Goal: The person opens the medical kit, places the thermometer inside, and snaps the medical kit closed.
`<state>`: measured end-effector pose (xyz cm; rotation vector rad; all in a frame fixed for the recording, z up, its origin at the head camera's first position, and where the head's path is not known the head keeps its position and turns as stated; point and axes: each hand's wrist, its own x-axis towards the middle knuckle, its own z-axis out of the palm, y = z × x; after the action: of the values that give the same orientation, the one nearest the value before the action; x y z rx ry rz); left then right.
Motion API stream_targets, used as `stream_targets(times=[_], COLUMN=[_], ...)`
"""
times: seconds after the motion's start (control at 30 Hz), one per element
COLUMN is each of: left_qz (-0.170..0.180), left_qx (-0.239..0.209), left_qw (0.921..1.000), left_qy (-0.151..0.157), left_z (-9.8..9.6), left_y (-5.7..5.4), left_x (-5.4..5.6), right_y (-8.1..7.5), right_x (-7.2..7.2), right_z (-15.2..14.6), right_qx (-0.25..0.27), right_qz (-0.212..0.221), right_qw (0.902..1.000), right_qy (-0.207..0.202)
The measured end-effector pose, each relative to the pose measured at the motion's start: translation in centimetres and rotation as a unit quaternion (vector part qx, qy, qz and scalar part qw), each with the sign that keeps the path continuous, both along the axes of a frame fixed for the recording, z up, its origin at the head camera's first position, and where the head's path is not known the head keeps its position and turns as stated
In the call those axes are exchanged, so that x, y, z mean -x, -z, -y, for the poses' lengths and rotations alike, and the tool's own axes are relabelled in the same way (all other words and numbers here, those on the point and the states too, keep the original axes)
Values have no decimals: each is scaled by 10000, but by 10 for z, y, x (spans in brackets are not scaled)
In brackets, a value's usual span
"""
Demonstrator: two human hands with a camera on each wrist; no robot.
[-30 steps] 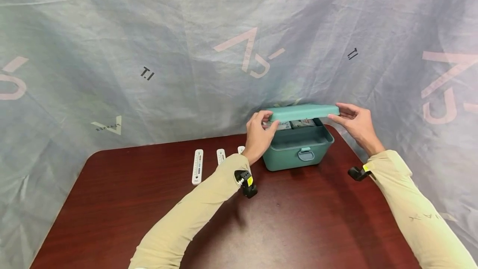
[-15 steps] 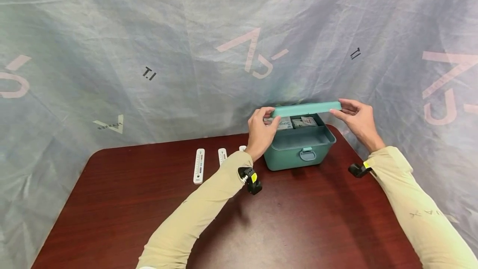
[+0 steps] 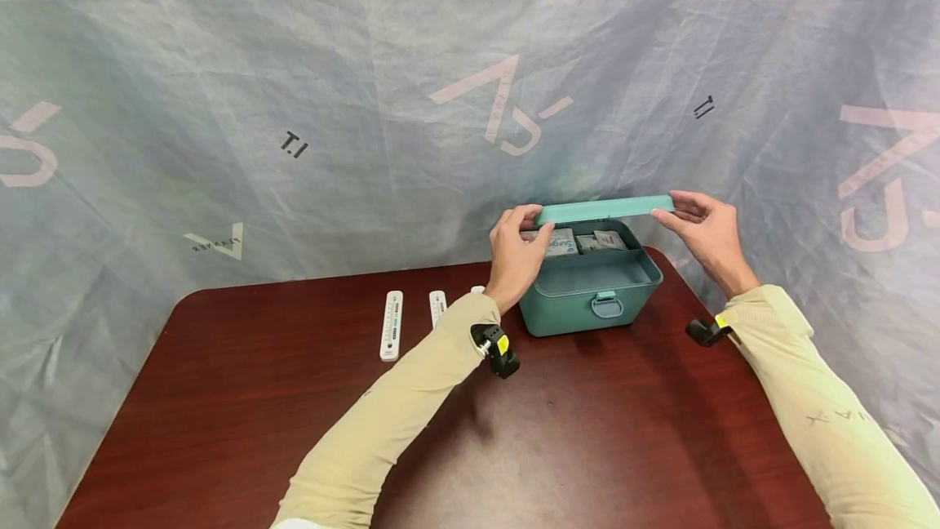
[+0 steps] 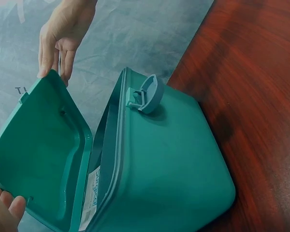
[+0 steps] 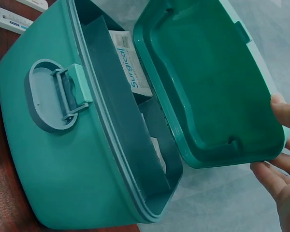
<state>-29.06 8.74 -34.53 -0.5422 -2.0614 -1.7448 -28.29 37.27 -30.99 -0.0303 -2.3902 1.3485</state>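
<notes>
since the earlier head views, the lid (image 3: pixel 605 209) has been tipped farther back, so that more of the teal storage box (image 3: pixel 580 318) is exposed. the opening of the box, it is judged, is well under way, though the lid is still being held and whether it would stay up unaided cannot be told. the lid's left end is gripped between thumb and fingers by the left hand (image 3: pixel 517 255), and its right end is pinched likewise by the right hand (image 3: pixel 708 235).

the box is set toward the far right of the table (image 3: pixel 220 406). its long axis is laid left to right, with the right end turned slightly farther away. its latch (image 3: pixel 607 305) is pointed toward the near side; the lid is hinged at the far side, with its hollow underside turned down and near.

inside, a packet printed "surgical" (image 3: pixel 561 243) is held in the far left part, and a small wrapped packet (image 3: pixel 610 240) in the far right part. to the left of the box, a white thermometer (image 3: pixel 392 326) is laid with its long axis near to far; two more are partly hidden by the left arm.
</notes>
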Motion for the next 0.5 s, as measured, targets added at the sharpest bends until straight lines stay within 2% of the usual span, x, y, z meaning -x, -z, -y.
stream_targets(times=[0.3,0.5], left_qz=[-14,-68], left_qx=[68,174], left_qw=[9999,9998], left_qy=[-151,-115], left_z=[0,5], left_y=[-6,-10], left_x=[3,7], right_y=[-3,-6], right_x=[5,9], right_z=[6,11], right_qx=[-183,-195], right_qz=[-61,-141], right_qw=[9993,9988], right_qy=[322,423])
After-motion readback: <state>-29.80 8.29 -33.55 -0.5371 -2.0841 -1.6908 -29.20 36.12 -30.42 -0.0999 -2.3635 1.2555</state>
